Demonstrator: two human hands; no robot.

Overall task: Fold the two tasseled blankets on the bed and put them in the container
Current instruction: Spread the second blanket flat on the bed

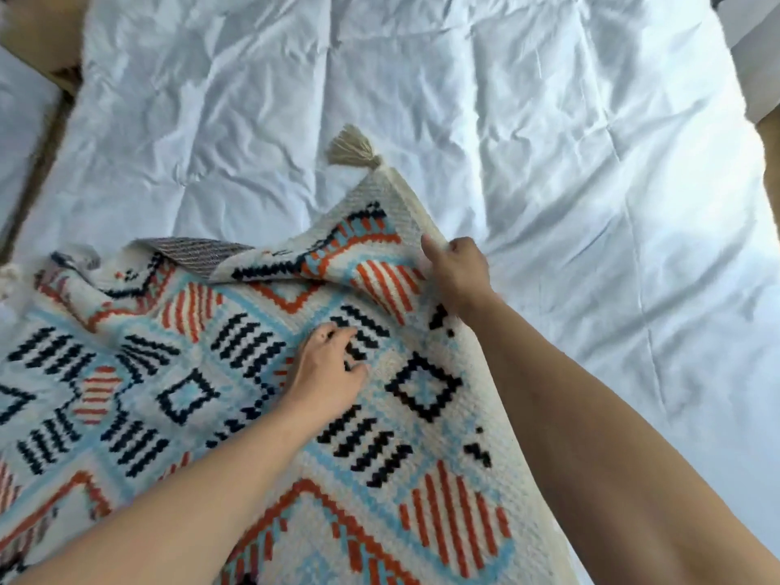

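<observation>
A cream blanket [177, 373] with orange, light-blue and black woven patterns lies across the near half of the white bed [548, 162]. A beige tassel [352, 147] hangs at its far corner, which is lifted off the bed. My right hand [458, 274] pinches the blanket's right edge just below that corner and holds it up, so the cloth bulges in a fold. My left hand [327, 369] rests flat on the blanket's middle, fingers spread. Only one blanket shows. No container is in view.
The wrinkled white bed cover stretches far and right of the blanket. A brown floor strip [50, 133] runs along the bed's left side, with another white surface [21, 133] beyond it. The bed's right edge [759, 116] shows at top right.
</observation>
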